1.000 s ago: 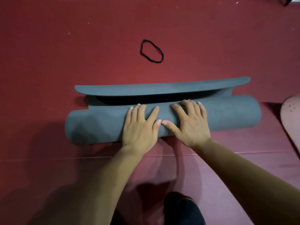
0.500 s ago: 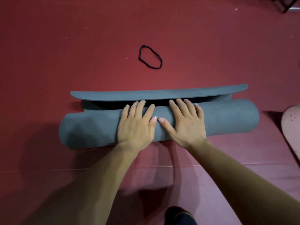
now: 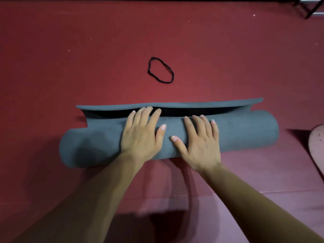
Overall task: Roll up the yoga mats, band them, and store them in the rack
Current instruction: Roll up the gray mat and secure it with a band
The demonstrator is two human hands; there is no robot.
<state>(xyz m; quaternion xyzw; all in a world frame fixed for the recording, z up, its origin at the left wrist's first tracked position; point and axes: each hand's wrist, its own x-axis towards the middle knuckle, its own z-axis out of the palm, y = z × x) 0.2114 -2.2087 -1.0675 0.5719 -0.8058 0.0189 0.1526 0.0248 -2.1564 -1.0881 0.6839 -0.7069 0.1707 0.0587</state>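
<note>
A grey mat [image 3: 245, 130] lies on the red floor [image 3: 70, 50], nearly all of it wound into a thick roll that runs from left to right, its left end a little nearer than its right. The last strip is not yet wound in: it rises from the far side of the roll as a flap [image 3: 192, 104], whose edge stands up and curls over a dark gap between it and the roll. Both hands lie palm down on top of the roll near its middle, side by side but apart, with straight, spread fingers that grip nothing. The left hand [image 3: 140, 137] reaches farther, its fingertips [image 3: 142, 113] going over the far side of the roll into the gap just under the flap's edge; whether they touch the flap cannot be told. The right hand [image 3: 201, 146] presses flat, its fingertips [image 3: 196, 120] at the far crest of the roll and its thumb pointing left towards the other hand. A black band [image 3: 160, 71] lies in a loose loop on the floor beyond the mat, well apart from it. At the right edge shows part of a pink rounded thing [image 3: 317, 146], and in the far right corner a bit of metal frame [image 3: 308, 7].
</note>
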